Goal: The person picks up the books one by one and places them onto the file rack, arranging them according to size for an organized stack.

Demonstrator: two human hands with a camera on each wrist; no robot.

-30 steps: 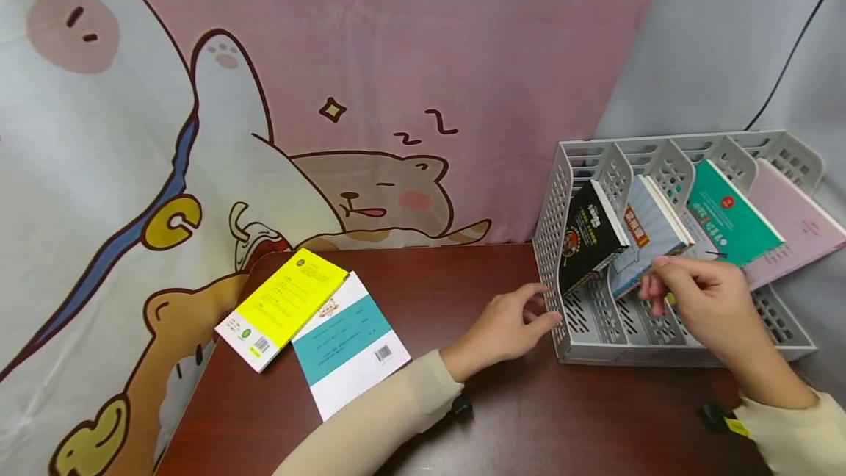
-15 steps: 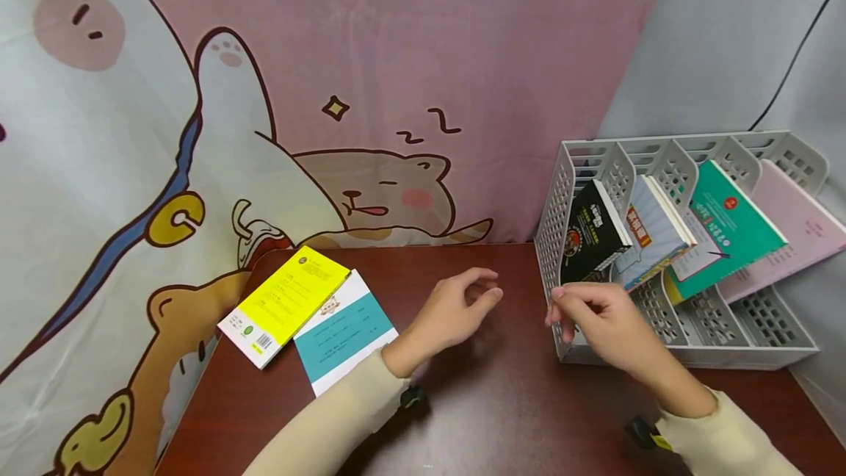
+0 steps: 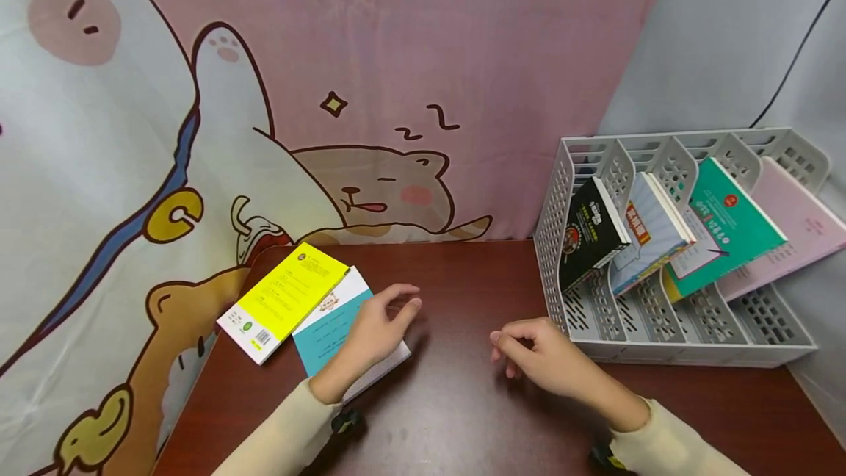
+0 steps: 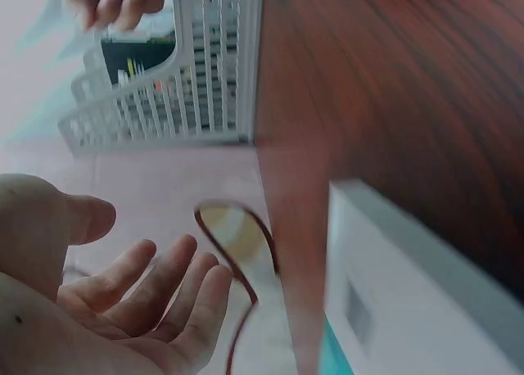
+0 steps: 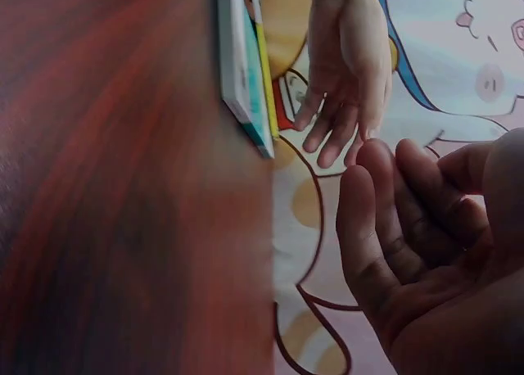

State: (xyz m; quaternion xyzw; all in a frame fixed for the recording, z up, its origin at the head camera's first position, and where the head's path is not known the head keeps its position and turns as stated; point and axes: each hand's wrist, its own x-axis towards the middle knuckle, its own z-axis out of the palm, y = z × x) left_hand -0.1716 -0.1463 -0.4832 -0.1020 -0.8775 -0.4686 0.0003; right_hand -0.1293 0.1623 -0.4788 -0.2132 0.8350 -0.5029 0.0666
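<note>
My left hand [image 3: 380,325] hovers over the right part of a white and teal book [image 3: 330,333], its fingers loosely bent around nothing. That book lies flat on the table, its upper left corner under a yellow book [image 3: 291,292]. In the left wrist view, the white and teal book [image 4: 393,285] shows its edge beside the hand [image 4: 147,301]. My right hand [image 3: 545,355] is over the middle of the table, left of the grey file rack, fingers loosely curled and holding nothing. The right wrist view shows both books, with the yellow one [image 5: 264,72] behind the teal one.
The grey plastic rack [image 3: 687,353] stands at the right with several slots. Leaning in it are a black book [image 3: 591,233], a light blue book [image 3: 644,241], a green book [image 3: 734,230] and a pink book [image 3: 786,226]. A printed cartoon cloth [image 3: 515,79] hangs behind the table.
Both hands have moved left, away from the rack. The left hand went from the rack's left side to over the white and teal book; the right hand left the books in the rack.
</note>
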